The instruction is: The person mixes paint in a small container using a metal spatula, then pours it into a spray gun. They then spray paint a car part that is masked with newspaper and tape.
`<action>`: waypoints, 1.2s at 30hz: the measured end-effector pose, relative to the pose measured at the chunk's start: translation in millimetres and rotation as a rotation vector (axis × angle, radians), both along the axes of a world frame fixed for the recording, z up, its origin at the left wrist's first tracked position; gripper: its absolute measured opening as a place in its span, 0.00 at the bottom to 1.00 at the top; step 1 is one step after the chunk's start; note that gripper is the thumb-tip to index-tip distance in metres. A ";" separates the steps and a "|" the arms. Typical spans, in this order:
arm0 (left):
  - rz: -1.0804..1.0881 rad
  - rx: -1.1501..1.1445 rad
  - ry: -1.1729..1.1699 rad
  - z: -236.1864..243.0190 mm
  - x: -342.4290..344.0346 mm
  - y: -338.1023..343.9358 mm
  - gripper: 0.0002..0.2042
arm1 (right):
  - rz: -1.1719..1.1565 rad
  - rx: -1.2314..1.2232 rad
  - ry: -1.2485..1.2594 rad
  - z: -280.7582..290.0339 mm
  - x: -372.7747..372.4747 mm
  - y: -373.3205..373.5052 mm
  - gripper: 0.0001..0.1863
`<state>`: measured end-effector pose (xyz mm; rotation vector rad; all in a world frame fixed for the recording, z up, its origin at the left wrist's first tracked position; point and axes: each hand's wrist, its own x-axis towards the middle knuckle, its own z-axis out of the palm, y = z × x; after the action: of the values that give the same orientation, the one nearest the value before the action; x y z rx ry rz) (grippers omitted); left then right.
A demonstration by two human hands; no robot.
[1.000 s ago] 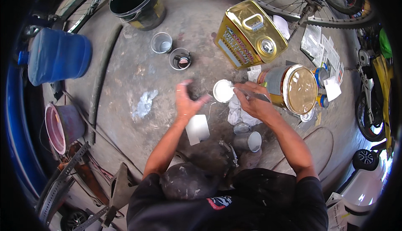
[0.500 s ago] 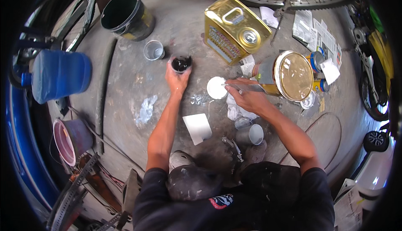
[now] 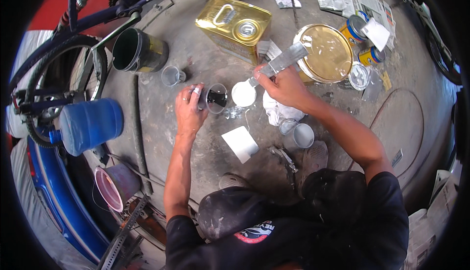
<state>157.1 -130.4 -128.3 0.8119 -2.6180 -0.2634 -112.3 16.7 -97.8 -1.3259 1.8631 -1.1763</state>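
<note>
My left hand [image 3: 190, 112] is closed around the side of a clear plastic cup [image 3: 217, 98] of black liquid. That cup tilts right, its rim close to a round container of white paint-like material [image 3: 244, 94]. Between the fingers of my right hand [image 3: 284, 86] is a flat metal spatula [image 3: 286, 58]. Its lower end meets the rim of the white container, while the broad grey-smeared end points up and right. Beneath my right hand lies a crumpled white cloth [image 3: 275, 108]. A white square sheet [image 3: 240, 144] rests on the floor nearer to me.
A gold rectangular can [image 3: 232, 23] and a gold-lidded tub [image 3: 325, 52] stand beyond my hands. Clear cups [image 3: 173, 76] [image 3: 303, 135] sit at either side. A spray gun [image 3: 285, 159] lies by my shoe. Leftward are a dark bucket [image 3: 139, 51] and blue jug [image 3: 91, 125].
My left hand has brought the black-filled cup closer to the white container and tilted it right. The spatula now angles upward in my right hand. The whole view has shifted.
</note>
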 end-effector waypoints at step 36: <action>-0.124 -0.203 -0.083 32.1 -24.4 6.0 0.35 | 0.000 -0.009 0.036 11.8 -4.8 7.3 0.16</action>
<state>132.7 -124.4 -96.2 0.6045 -2.7213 0.0040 -117.0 24.0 -86.1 -1.3605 1.8844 -1.1694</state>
